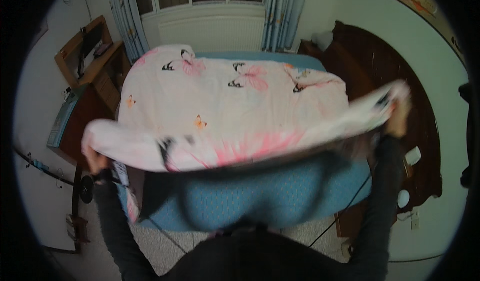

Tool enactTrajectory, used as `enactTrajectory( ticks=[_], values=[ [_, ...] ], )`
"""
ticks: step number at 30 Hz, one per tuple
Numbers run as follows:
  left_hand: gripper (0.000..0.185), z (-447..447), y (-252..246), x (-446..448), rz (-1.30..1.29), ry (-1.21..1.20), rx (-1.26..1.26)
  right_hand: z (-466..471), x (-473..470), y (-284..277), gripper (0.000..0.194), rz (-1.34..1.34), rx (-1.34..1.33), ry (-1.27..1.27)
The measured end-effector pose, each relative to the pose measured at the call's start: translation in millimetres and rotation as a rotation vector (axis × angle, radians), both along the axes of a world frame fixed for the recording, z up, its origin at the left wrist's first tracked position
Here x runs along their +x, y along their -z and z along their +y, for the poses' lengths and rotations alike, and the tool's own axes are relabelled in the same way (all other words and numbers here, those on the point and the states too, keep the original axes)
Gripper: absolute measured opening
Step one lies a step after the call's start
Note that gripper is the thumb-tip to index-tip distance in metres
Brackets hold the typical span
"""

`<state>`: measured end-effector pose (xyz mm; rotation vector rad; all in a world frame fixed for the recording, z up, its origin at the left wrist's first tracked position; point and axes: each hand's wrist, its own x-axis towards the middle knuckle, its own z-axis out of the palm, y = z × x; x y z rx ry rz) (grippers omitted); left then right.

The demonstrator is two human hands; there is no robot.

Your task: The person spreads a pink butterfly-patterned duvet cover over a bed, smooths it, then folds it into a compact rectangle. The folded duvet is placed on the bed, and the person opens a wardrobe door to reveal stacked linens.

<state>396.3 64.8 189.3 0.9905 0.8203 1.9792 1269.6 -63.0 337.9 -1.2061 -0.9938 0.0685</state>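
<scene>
Between my two spread arms stretches a white bed cover [225, 108] printed with pink butterflies and flowers. My left hand [96, 159] grips its near left corner, and a dark band circles that wrist. The near right corner is in my right hand [399, 114], blurred and raised higher. The near edge hangs lifted between the hands, while the far part lies over the bed. Under it shows the blue patterned mattress [255, 194], bare along the near side and in a strip at the far side.
A dark wooden headboard [420, 104] rises on the right, beside a nightstand [356, 221]. A wooden desk with a hutch [101, 69] stands at the far left. Beyond the bed are a radiator [212, 31] and blue curtains [283, 14]. Dark cords [339, 213] run near my body.
</scene>
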Motion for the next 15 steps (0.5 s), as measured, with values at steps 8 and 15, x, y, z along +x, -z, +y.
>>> enactTrajectory(
  ticks=[8, 15],
  values=[
    [0.046, -150, -38, -73, 0.267, -0.337, 0.050, -201, -28, -69, 0.039, 0.251, 0.349, -0.364],
    [0.039, -226, 7, -83, 0.098, -0.355, -0.079, -266, -68, 132, 0.018, 0.144, 0.473, 0.608]
  ],
)
